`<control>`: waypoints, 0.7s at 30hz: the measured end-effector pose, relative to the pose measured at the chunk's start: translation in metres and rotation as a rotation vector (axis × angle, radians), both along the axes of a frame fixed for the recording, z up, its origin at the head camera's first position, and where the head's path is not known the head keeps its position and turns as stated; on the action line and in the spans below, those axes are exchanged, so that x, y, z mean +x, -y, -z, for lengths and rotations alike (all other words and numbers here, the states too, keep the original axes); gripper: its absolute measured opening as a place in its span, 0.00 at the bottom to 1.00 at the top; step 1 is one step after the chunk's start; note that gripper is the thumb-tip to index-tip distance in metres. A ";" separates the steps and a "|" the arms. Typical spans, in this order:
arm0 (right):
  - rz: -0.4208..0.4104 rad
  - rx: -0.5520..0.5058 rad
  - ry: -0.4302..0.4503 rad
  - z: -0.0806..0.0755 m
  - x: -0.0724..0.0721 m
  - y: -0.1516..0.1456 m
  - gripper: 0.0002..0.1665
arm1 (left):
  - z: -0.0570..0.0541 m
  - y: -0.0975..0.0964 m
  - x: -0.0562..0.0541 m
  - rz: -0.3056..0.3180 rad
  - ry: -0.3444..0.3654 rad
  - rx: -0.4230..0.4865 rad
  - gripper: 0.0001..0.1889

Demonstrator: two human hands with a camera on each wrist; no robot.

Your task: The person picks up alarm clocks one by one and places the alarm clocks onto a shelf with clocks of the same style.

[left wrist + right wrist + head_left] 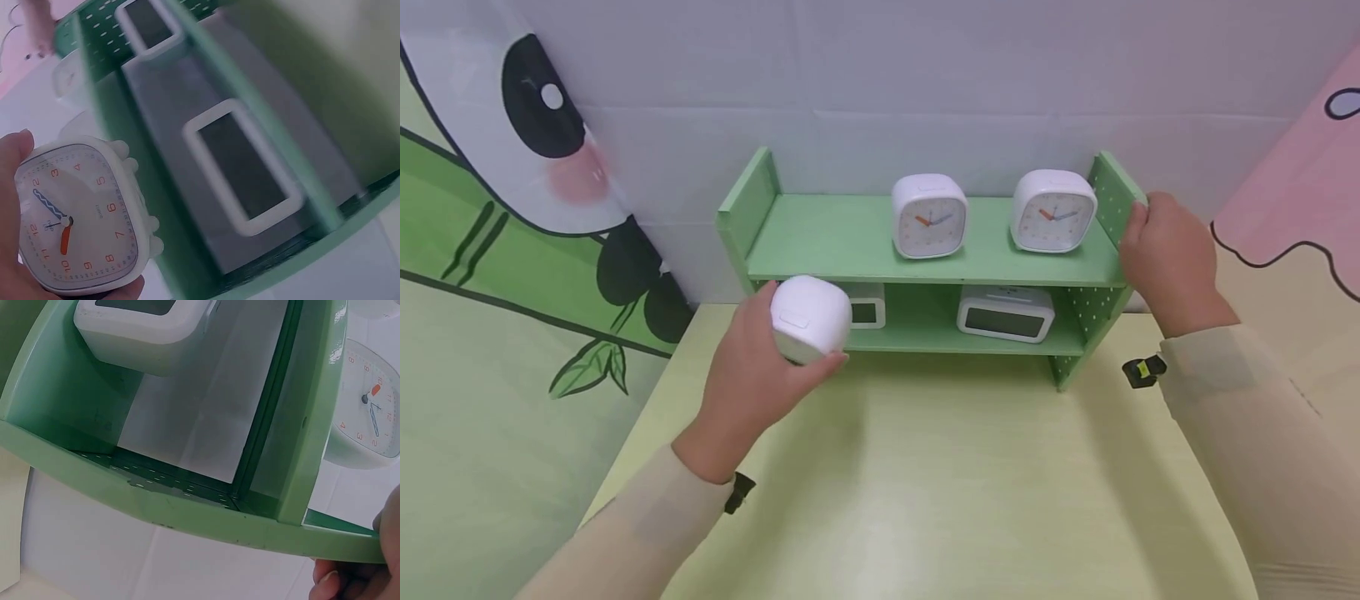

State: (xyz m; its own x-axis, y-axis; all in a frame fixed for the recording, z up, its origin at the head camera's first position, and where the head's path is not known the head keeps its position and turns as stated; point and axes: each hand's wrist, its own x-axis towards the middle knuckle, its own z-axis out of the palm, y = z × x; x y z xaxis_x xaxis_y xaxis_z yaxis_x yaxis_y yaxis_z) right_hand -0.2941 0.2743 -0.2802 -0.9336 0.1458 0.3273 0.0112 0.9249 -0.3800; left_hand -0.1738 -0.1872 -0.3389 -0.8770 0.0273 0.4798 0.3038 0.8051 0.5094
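A white analog alarm clock (811, 318) is in my left hand (748, 375), gripped between thumb and fingers in front of the green shelf's left part. Its dial (78, 219) with orange numerals shows in the left wrist view. My right hand (1172, 254) grips the upper edge of the shelf's right side panel (1116, 196). On the top board stand two similar clocks, one near the middle (929, 217) and one at the right (1054, 212). Two white digital clocks sit on the lower board, one at the right (1006, 314) and one at the left (867, 306), partly hidden behind the held clock.
The green two-tier shelf (835, 237) stands at the back of a pale yellow table (925, 467). Behind it hangs a light backdrop (925, 75) with a printed panda face at left and a pink shape at right.
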 end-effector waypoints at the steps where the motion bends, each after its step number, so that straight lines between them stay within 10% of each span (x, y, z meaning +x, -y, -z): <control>1: 0.001 0.000 -0.003 0.000 0.000 0.000 0.37 | -0.007 -0.001 -0.001 -0.004 -0.022 0.006 0.54; 11: -0.002 0.002 -0.016 0.000 -0.001 0.000 0.36 | -0.058 -0.010 -0.028 -0.056 -0.051 0.061 0.56; 21: 0.002 0.004 -0.030 0.001 -0.001 0.001 0.36 | -0.088 -0.018 -0.070 -0.136 0.127 0.048 0.58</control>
State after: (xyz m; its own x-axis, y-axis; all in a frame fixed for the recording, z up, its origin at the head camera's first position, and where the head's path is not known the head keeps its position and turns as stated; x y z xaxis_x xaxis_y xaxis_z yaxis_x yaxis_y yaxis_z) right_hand -0.2951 0.2736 -0.2812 -0.9231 0.1460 0.3557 0.0017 0.9266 -0.3761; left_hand -0.2439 -0.1688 -0.2505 -0.9247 -0.1156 0.3626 0.1247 0.8082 0.5755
